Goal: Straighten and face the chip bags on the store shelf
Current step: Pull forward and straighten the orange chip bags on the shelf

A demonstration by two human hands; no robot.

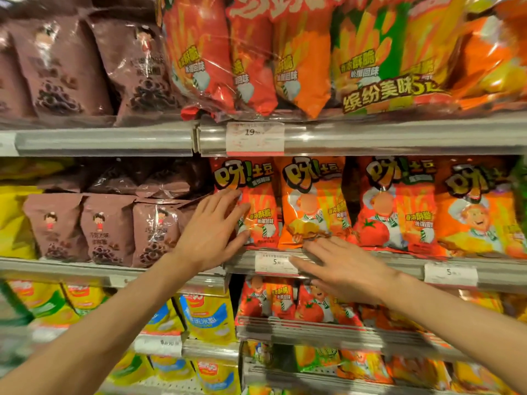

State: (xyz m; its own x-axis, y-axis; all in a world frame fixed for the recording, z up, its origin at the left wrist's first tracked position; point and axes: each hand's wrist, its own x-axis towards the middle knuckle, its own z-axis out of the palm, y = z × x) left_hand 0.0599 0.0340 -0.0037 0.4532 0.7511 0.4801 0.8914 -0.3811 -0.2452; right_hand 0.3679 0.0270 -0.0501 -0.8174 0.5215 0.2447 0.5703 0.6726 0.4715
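Observation:
A row of red and orange chip bags stands upright on the middle shelf (399, 262). My left hand (212, 230) lies flat with straight fingers against the left side of the leftmost red bag (258, 212). My right hand (342, 269) reaches with straight fingers at the shelf's front rail, its fingertips at the bottom edge of the orange bag (309, 203). Two more bags, a red one (395, 206) and an orange one (479, 209), stand to the right, facing forward.
Brown snack bags (105, 226) fill the shelf to the left. Large multipacks (313, 52) sit on the shelf above. Price tags (275, 262) hang on the rails. Yellow bags (208, 317) and more red bags (285, 302) fill the lower shelves.

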